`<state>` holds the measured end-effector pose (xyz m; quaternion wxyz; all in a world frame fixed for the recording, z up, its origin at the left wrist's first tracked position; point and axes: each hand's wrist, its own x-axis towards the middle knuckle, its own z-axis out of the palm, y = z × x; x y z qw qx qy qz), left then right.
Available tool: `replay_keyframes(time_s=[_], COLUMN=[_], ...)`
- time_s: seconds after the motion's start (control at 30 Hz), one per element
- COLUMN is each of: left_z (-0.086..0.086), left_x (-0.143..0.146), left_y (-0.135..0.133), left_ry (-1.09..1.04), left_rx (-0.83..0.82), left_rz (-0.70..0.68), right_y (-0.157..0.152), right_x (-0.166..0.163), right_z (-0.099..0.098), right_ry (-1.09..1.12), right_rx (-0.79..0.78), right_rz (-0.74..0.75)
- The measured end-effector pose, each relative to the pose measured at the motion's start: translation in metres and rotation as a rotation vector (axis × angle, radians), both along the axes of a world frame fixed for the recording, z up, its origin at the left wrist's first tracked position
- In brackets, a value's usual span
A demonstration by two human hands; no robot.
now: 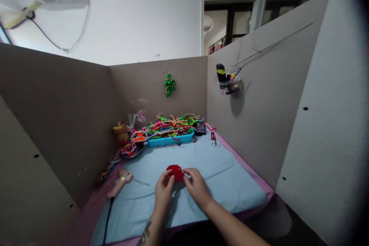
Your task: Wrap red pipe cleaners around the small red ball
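A small red, rounded, fuzzy-looking piece (176,172) is held just above the blue cloth (213,161), in the middle of the work surface. My left hand (165,186) pinches its left side between thumb and fingers. At its right edge, the bent fingers and thumb of my right hand (198,186) close on the rim. The fingers hide part of the piece, and its finer detail is too small to make out. To the left of my hands lies a pink glue gun (120,183) with a small light on and a clear stick beside it.
A blue tray (171,140) heaped with colourful pipe cleaners stands at the back. Left of it are a bowl (132,155) of fuzzy crafted pieces and a yellow cup (120,132). Small scissors (215,143) lie back right. Grey partitions (248,123) enclose the table. The glue gun's cord (108,219) runs toward the front.
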<state>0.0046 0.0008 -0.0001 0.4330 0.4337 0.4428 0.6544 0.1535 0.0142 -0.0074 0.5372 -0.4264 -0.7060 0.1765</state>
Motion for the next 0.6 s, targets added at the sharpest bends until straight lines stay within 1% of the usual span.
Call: replay_keyframes(time_s=[0.07,0.17,0.23,0.37,0.6], left_z=[0.0012,0.0023,0.0019,-0.0006,-0.0023], left_x=[0.0006,0.0016,0.0025,0.0042,0.0047], left_y=[-0.0005,-0.0016,-0.0024,-0.0035,-0.0041], left_ry=[0.004,0.038,0.086,0.191,0.304], left_rx=[0.012,0.032,0.047,0.073,0.103], left_rz=[-0.007,0.013,0.022,0.01,0.03], right_y=[-0.0034,-0.0077,-0.0088,-0.007,-0.004], right_x=[0.0,-0.0019,-0.0038,-0.006,-0.006], right_z=[0.0022,0.0054,0.0064,0.006,0.0037], right_ry=[-0.026,-0.128,-0.167,-0.144,-0.139], right_rx=[0.061,0.114,0.097,0.046,0.027], right_rz=[-0.027,0.035,0.059,0.032,0.023])
